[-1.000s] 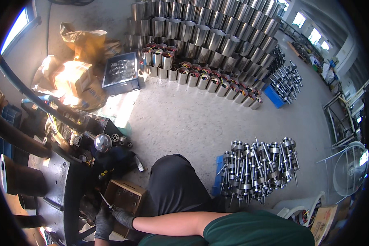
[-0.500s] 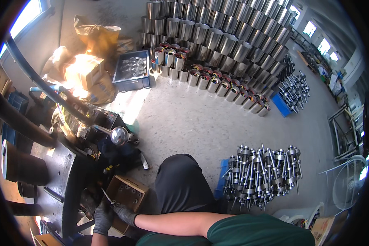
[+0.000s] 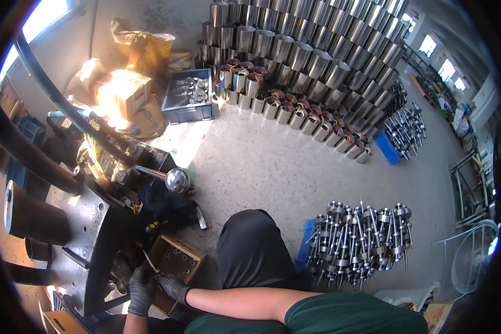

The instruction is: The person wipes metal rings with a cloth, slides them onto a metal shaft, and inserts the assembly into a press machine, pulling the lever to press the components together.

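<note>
Both my hands wear dark grey gloves and meet low on the left, over a wooden box [image 3: 193, 269] with several small ring-like parts [image 3: 179, 258] in it. My left hand [image 3: 142, 286] is closed at the lower end of a slim metal rod [image 3: 150, 260], which slants up and left from between the hands. The fingers of my right hand [image 3: 173, 287] close round the same end from the right side. The gloves hide that end. Beside the hands stands a dark metal machine [image 3: 83, 236] with thick posts and a ball-ended lever [image 3: 177, 180].
At the right, a blue crate [image 3: 305, 245] is heaped with metal shafts [image 3: 362, 242]. Steel cylinders [image 3: 300, 55] are stacked at the back, wired ones [image 3: 312, 122] in front. A blue bin [image 3: 188, 114] of metal parts stands back left. My knee [image 3: 256, 247] is beside the wooden box.
The whole view has shifted slightly, so everything sits a little further right and lower. Both hands remain together on the rod over the box.
</note>
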